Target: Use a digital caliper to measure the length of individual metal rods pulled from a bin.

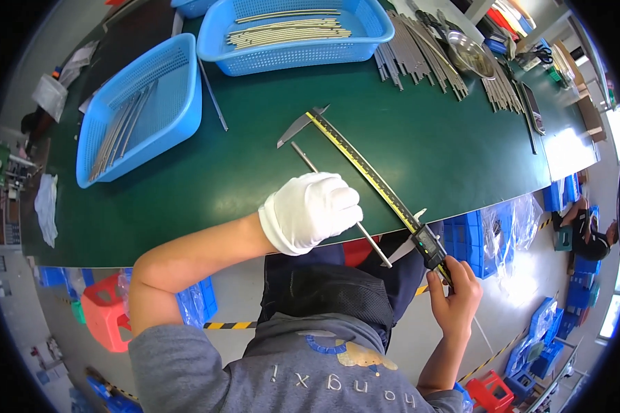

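My left hand (315, 210), in a white glove, is closed round a thin metal rod (372, 242). The rod slants from upper left to lower right, and both its ends stick out past the fist. In my bare right hand (455, 296) is the slider end of a long digital caliper (365, 168), its display facing up. The caliper runs roughly alongside the rod, with its jaws spread wide apart. Its far jaw lies near the rod's upper end, while the sliding jaw is close to the lower end. Whether either jaw touches the rod, I cannot tell.
On the green table (255, 158), a blue basket (296, 58) of brass-toned rods stands at the back, another blue basket (186, 103) with a few rods to its left. Loose grey rods (410, 51) and a metal bowl (470, 55) lie back right. A single rod (213, 96) rests between the baskets.
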A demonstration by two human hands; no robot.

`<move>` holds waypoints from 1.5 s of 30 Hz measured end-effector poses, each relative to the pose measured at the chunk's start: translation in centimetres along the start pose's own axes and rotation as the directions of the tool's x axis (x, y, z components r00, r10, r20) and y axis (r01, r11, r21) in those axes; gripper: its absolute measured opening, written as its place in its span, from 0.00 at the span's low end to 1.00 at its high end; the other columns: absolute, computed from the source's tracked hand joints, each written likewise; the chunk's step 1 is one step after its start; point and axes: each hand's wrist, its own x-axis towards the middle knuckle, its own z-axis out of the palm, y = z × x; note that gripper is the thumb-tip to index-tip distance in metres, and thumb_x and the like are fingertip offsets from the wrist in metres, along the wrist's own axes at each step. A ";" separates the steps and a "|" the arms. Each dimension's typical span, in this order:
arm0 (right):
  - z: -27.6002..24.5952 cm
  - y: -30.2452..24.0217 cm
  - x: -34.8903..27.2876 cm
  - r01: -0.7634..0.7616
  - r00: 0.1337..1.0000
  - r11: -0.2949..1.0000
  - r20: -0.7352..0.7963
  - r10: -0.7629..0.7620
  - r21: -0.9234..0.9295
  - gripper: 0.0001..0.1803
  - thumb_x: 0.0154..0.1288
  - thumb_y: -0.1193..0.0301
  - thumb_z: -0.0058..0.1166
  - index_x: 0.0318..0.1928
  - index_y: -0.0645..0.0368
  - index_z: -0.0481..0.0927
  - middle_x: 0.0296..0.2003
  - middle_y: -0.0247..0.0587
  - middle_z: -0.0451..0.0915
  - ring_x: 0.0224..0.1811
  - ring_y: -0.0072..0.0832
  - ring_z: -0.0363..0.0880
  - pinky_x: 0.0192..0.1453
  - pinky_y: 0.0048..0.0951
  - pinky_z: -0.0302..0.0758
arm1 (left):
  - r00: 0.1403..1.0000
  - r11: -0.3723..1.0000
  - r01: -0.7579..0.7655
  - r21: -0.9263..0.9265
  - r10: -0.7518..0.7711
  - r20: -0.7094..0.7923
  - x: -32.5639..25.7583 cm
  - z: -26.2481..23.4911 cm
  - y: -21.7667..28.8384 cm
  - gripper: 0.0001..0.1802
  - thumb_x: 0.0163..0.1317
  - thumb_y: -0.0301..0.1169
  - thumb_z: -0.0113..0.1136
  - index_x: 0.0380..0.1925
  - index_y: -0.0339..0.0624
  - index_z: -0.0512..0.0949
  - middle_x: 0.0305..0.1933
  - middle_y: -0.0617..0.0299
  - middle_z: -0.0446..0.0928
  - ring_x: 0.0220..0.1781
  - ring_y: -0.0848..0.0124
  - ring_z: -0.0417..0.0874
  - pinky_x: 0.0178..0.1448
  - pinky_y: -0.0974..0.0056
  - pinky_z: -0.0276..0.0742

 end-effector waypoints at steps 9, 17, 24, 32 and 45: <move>-0.1 0.3 0.1 0.017 1.000 1.000 -0.010 -0.017 0.006 0.15 0.52 0.70 0.65 0.39 0.63 0.78 0.23 0.40 0.74 0.18 0.30 0.72 0.22 0.27 0.66 | 0.994 0.991 0.113 -0.071 -0.113 0.011 0.0 0.2 -0.3 0.12 0.41 0.23 0.60 0.30 0.43 0.77 0.33 0.62 0.75 0.35 0.61 0.78 0.41 0.58 0.79; -0.1 0.3 -0.1 0.041 0.999 0.999 -0.007 -0.041 0.000 0.16 0.53 0.70 0.64 0.40 0.65 0.78 0.23 0.40 0.74 0.17 0.29 0.72 0.21 0.26 0.66 | 0.987 0.984 0.162 -0.068 -0.161 0.020 -0.3 0.4 0.0 0.14 0.38 0.23 0.61 0.30 0.45 0.78 0.34 0.63 0.75 0.37 0.62 0.78 0.51 0.54 0.79; -0.1 0.3 -0.3 0.031 0.999 0.999 0.006 -0.031 0.007 0.16 0.53 0.70 0.63 0.41 0.66 0.78 0.22 0.41 0.73 0.17 0.29 0.71 0.21 0.26 0.65 | 0.987 0.986 0.160 -0.042 -0.160 0.008 -0.4 0.4 0.1 0.13 0.37 0.22 0.61 0.29 0.45 0.78 0.32 0.64 0.75 0.36 0.63 0.78 0.46 0.58 0.80; -0.1 0.2 -0.3 0.037 0.999 0.999 0.028 -0.037 -0.009 0.16 0.52 0.72 0.62 0.42 0.66 0.78 0.23 0.42 0.73 0.18 0.31 0.73 0.21 0.27 0.67 | 0.985 0.984 0.174 -0.044 -0.173 0.030 -0.3 0.1 0.2 0.13 0.38 0.21 0.61 0.29 0.44 0.78 0.33 0.64 0.75 0.38 0.63 0.79 0.49 0.56 0.80; -0.1 0.6 -0.9 0.093 0.994 0.996 0.059 -0.092 -0.012 0.17 0.53 0.75 0.59 0.44 0.68 0.76 0.24 0.44 0.74 0.21 0.35 0.76 0.24 0.30 0.70 | 0.986 0.985 0.167 -0.034 -0.166 0.030 -0.4 -0.2 0.4 0.14 0.37 0.21 0.61 0.30 0.44 0.79 0.34 0.63 0.76 0.39 0.63 0.79 0.51 0.54 0.79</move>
